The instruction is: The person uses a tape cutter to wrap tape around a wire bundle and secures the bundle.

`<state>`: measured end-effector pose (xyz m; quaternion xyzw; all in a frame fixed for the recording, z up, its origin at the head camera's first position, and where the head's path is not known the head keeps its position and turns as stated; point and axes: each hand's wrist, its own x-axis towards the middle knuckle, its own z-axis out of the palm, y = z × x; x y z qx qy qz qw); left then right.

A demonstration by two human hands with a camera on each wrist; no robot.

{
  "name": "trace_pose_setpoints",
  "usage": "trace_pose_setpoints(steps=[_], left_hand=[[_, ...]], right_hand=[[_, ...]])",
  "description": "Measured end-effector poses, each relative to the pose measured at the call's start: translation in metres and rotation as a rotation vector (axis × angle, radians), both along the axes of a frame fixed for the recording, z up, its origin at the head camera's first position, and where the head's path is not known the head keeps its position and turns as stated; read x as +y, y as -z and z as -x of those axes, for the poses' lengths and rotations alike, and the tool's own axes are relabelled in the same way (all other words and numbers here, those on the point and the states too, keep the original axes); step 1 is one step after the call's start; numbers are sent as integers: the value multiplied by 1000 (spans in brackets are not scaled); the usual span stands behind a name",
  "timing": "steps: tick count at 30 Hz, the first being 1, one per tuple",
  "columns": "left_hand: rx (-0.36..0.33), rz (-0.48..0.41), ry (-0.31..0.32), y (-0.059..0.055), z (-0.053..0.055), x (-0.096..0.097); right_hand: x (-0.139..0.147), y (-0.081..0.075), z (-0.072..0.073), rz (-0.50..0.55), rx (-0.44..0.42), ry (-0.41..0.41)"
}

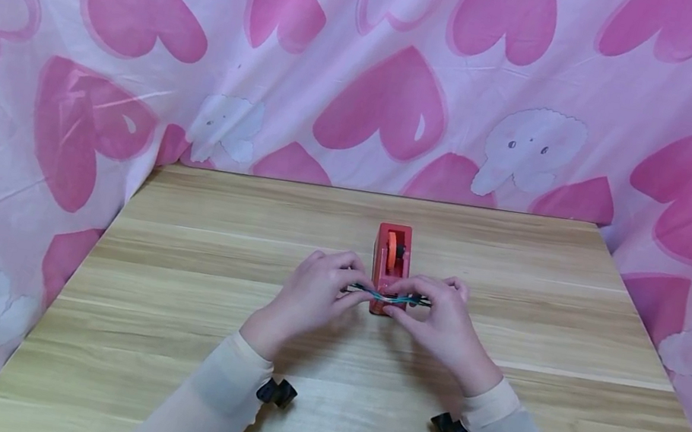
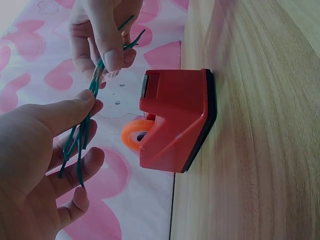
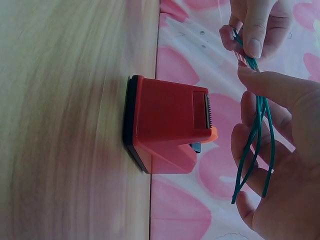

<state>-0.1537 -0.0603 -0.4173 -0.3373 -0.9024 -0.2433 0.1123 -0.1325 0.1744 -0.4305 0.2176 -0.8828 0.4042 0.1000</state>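
Note:
Both hands pinch one bundle of thin dark green wire-like strands (image 1: 399,299), held level above the front end of a red tape dispenser (image 1: 375,305). My left hand (image 1: 323,285) grips the bundle between thumb and fingertips on the left. On the other side, my right hand (image 1: 439,317) does the same. Loose strand ends fan out past the palms, as the strands (image 3: 263,135) in the right wrist view show. Between the fingertips, a shiny clear strip (image 2: 111,74) like tape lies against the bundle. An orange tape core (image 2: 132,135) sits in the dispenser, behind its toothed cutter (image 2: 144,86).
The dispenser stands upright on a wood-grain table (image 1: 209,246), toward its far half. A pink curtain (image 1: 370,81) with hearts and white cartoon animals hangs behind and along both sides. Small black devices (image 1: 277,393) sit at both wrists.

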Motion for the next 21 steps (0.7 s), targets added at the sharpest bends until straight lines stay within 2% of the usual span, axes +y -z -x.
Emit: trace_pose_setpoints(steps=[9,21], left_hand=[[-40,15,0,2,-1,2],[-33,1,7,4,-3,3]], right_hand=[[-1,4,1,-8,56,43],[-1,4,0,12,45,45]])
